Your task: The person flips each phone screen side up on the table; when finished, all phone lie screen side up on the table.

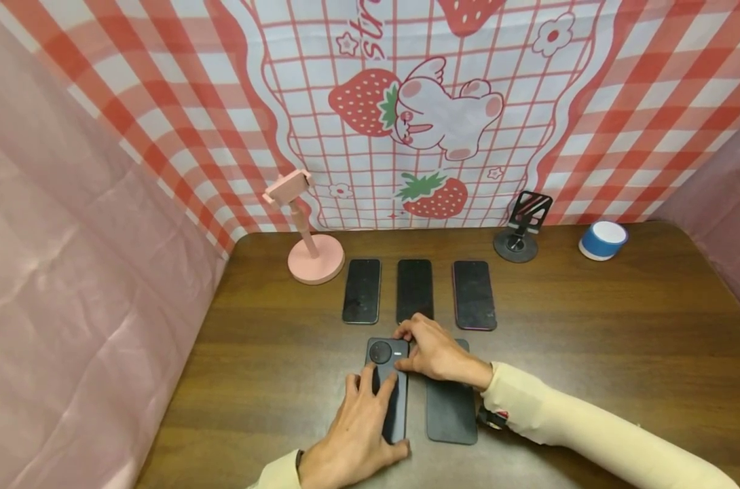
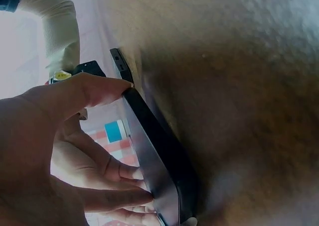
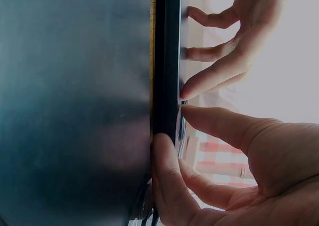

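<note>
A dark grey phone (image 1: 396, 413) with a round camera bump lies back side up at the near middle of the table. My left hand (image 1: 353, 424) grips it, thumb at its lower right corner and fingertips on its back and left side. My right hand (image 1: 432, 350) pinches its upper right edge, thumb on the back and other fingers along the side and top. Just right of it lies a second dark phone (image 1: 452, 415), its upper part covered by my right hand. In the right wrist view, fingertips of both hands meet the gripped phone (image 3: 172, 61).
Three dark phones, left (image 1: 362, 292), middle (image 1: 415, 288) and right (image 1: 474, 295), lie in a row behind the hands. Further back stand a pink phone stand (image 1: 316, 260), a black folding stand (image 1: 516, 244) and a blue-and-white round object (image 1: 602, 241). A checked cloth (image 1: 187, 102) hangs behind.
</note>
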The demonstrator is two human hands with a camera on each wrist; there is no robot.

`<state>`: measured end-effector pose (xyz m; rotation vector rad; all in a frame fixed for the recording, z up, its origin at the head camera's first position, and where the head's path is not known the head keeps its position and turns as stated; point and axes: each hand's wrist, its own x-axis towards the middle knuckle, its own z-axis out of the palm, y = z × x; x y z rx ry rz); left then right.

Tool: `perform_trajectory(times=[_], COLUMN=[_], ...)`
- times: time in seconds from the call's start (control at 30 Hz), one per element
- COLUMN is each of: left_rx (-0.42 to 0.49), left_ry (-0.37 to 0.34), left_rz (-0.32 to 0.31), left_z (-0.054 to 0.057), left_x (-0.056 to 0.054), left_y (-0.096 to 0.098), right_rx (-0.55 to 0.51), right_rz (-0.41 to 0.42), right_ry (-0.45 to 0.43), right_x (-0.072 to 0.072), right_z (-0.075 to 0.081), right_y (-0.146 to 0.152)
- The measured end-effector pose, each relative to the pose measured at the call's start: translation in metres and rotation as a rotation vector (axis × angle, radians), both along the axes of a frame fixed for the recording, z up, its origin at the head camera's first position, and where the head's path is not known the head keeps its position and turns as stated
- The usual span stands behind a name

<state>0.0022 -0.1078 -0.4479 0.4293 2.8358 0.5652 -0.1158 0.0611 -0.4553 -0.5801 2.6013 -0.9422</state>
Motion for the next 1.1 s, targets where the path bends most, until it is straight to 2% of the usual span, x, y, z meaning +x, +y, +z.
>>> perform_trajectory(times=[0.23,0.47,0.63,0.8,1.1], left_rx=[0.038,0.065,0.101,0.144,0.193], left_ry=[-0.027,-0.084,-0.072,-0.075,-0.118], left_rz=[0.000,0.012,0.017,0.020,0.029], left_z=[0.000,0.002,0.003,0.004,0.008], left_x=[-0.001,-0.002,-0.002,-0.001,-0.002], left_y=[-0.004,-0.007,-0.010,-0.013,-0.015], right_rx=[-0.058,-0.247,-0.411,-0.511,-0.602], right_rz=[0.004,0.026,-0.027,-0.087,-0.020], right_ry=[-0.017,-0.156,-0.254,-0.304,-0.350], right_x=[-0.002,-0.005,-0.006,-0.005,-0.003], right_z=[-0.001,-0.004,-0.006,-0.005,-0.006], right_y=[0.003,0.008,0.009,0.007,0.012])
